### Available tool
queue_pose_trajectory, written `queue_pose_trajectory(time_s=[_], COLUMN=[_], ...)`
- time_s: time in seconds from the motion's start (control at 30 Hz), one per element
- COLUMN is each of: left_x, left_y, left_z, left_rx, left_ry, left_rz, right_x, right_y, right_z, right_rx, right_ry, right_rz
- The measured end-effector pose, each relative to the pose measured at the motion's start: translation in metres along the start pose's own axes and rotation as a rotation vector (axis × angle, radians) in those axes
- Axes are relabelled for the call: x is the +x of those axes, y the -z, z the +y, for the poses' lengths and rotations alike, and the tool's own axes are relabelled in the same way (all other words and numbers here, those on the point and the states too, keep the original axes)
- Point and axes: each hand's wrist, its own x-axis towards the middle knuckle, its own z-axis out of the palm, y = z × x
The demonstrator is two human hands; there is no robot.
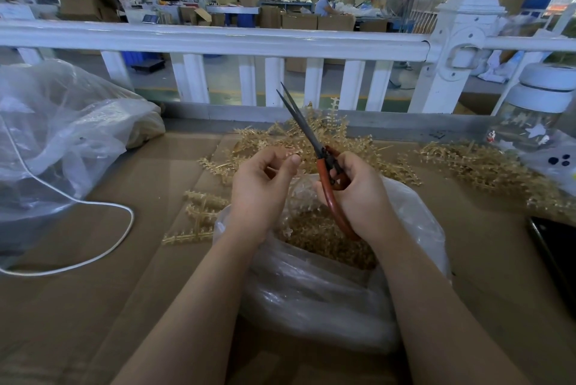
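On my feed, the left hand (265, 188) is raised over the open clear bag (327, 291) near the front of the desk (93, 306). Its grip is closed, with the thumb and curled fingertips pinching the end of a tan plastic sprig (291, 151), though the sprig is small and blends into the heap behind it. The right hand (352, 194) is just beside it, its grip wrapped round the red handles of the scissors (311, 138). The dark blades point up and away to the left. They are almost together, with only a thin gap showing towards the tips. They cross in front of the main pile of tan sprigs (343, 135), which lies at the far edge of the desk under the white railing (218, 38). The sprig and the scissors are both in the air above the bag's mouth, and the bag holds a layer of small tan cut pieces (314, 235). A few loose strips (199, 207) lie left of the bag, and a second heap (483, 166) spreads out to the right, near a glass jar with a white lid (542, 110). On the left there is a large crumpled plastic sack (62, 135) with a white cable (93, 207) looping in front of it. A dark flat device (554, 253) lies at the right edge.
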Motion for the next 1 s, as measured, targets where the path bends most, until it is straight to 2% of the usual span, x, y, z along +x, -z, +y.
queue_pose_trajectory(time_s=[0.13, 0.27, 0.37, 0.6, 0.77, 1.0], left_x=[0.001, 0.0, 0.0, 0.003, 0.006, 0.006], left_y=[0.001, 0.0, 0.001, 0.003, 0.003, 0.006], left_z=[0.001, 0.003, 0.004, 0.001, -0.002, -0.002], left_rx=[-0.127, -0.35, -0.467, -0.579, -0.651, -0.718], left_ry=[0.083, 0.167, 0.213, 0.3, 0.328, 0.318], left_rz=[0.023, 0.002, 0.038, 0.121, 0.092, 0.036], right_x=[-0.003, -0.011, -0.012, -0.015, -0.014, -0.013], right_y=[-0.001, -0.004, -0.002, -0.001, 0.003, 0.003], right_z=[-0.002, -0.009, -0.011, -0.011, -0.006, -0.003], right_rx=[-0.073, -0.28, -0.322, -0.332, -0.434, -0.45], right_ry=[0.012, 0.121, 0.172, 0.142, 0.148, 0.169], right_rz=[0.058, 0.144, 0.187, 0.049, 0.02, 0.003])
